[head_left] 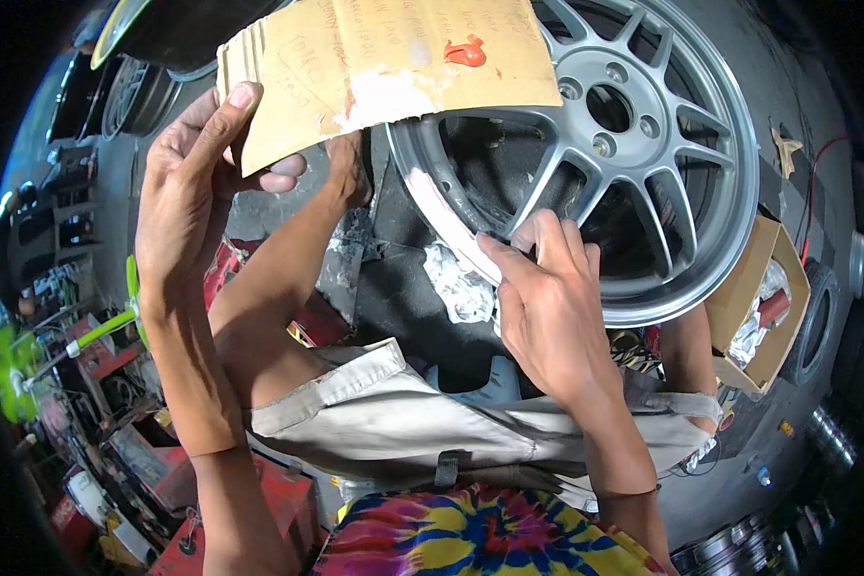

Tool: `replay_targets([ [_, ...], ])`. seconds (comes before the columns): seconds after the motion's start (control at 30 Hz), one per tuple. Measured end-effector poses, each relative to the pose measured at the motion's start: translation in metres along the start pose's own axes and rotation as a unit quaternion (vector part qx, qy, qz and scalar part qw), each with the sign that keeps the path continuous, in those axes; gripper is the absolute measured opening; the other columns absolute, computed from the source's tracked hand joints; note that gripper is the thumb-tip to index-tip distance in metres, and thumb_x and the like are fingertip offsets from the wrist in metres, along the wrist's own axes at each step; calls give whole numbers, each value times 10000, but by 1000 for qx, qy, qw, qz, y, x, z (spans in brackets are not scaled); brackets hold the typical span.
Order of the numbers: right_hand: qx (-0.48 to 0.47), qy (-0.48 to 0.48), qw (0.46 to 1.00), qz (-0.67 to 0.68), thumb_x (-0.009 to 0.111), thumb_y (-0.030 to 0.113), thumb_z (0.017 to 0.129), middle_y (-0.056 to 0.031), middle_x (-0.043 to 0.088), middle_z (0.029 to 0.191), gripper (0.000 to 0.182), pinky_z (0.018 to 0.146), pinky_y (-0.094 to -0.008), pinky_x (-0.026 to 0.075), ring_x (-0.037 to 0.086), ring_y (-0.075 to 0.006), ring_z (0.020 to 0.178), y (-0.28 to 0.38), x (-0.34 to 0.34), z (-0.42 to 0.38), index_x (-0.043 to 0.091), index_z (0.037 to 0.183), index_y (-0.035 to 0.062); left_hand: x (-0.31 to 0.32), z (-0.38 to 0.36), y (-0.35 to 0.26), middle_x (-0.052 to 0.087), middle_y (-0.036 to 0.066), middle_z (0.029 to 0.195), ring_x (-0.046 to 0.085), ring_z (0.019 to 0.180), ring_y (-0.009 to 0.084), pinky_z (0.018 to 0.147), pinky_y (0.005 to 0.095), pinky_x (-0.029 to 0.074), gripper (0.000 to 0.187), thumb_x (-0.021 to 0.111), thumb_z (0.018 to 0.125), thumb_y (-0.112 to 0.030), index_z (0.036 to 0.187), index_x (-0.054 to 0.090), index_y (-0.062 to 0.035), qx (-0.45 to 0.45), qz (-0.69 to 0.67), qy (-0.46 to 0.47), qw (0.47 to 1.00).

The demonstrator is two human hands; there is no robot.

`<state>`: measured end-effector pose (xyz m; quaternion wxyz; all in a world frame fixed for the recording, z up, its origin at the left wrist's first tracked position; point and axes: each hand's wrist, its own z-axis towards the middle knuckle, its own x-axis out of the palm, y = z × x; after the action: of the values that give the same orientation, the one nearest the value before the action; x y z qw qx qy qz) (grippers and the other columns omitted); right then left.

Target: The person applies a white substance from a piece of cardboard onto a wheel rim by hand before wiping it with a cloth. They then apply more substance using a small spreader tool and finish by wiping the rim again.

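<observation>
My left hand [202,158] grips the left edge of a piece of cardboard [307,72], thumb on top and fingers beneath. The cardboard carries handwriting, a red blob [466,52] and a smear of white paste [394,96] near its lower edge. A silver multi-spoke wheel rim [634,158] stands tilted in front of me. On its lower left edge lies a band of white paste [446,219]. My right hand [552,298] is at the rim's lower left, fingers bent together against the end of that band. What those fingers hold, if anything, is hidden.
Crumpled white paper [459,283] lies on the floor below the rim. A cardboard box [763,307] with paper and a red roll stands at the right, beside a tyre [816,322]. Red tool cases [259,509] and clutter fill the lower left, near a green stand [106,331].
</observation>
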<state>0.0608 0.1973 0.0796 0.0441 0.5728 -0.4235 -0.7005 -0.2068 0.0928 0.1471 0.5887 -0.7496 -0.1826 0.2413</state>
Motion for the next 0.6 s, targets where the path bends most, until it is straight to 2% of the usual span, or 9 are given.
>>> replay_targets([
  [0.03,0,1,1000,1,599,-57,716,-137,501,960,392,777,-382,369,508,-276,920,0,1,3,710,1088,-5,-1,0,0,701,141,927,695,681,153,626,230,586,459,579,982,-282,1232,541,102,2,2,4,1000],
  [0.27,-13,-9,1000,12,570,-42,745,-143,501,959,366,822,-407,395,522,-294,942,1,11,23,710,1081,-5,-1,0,0,702,156,936,701,685,160,624,235,588,464,580,981,-277,1233,535,110,7,0,-2,1000],
  [0.33,-34,-7,999,-2,659,28,745,-117,488,974,311,795,-450,379,480,-291,941,0,14,27,710,1049,-12,0,-1,0,703,144,930,700,683,155,625,231,588,469,592,975,-291,1227,547,102,10,-2,-4,1000],
  [0.37,-36,-5,999,-2,659,28,745,-117,488,974,311,795,-450,379,480,-291,941,2,13,30,710,1049,-12,-1,-1,-1,703,144,930,700,683,155,625,231,588,469,592,975,-291,1227,547,102,9,-3,-6,1000],
  [0.43,-26,13,999,-17,568,-23,771,-135,494,975,347,860,-447,396,513,-303,983,6,9,35,712,1083,22,-1,-2,-1,703,127,924,697,688,141,628,225,586,459,607,965,-308,1203,578,83,7,4,-5,1000],
  [0.6,-50,34,997,-38,573,-17,773,-135,486,979,377,869,-443,395,502,-314,986,1,6,31,703,1114,76,-5,-1,2,699,98,898,694,724,119,645,223,586,435,620,957,-320,1167,613,61,18,8,-11,1000],
])
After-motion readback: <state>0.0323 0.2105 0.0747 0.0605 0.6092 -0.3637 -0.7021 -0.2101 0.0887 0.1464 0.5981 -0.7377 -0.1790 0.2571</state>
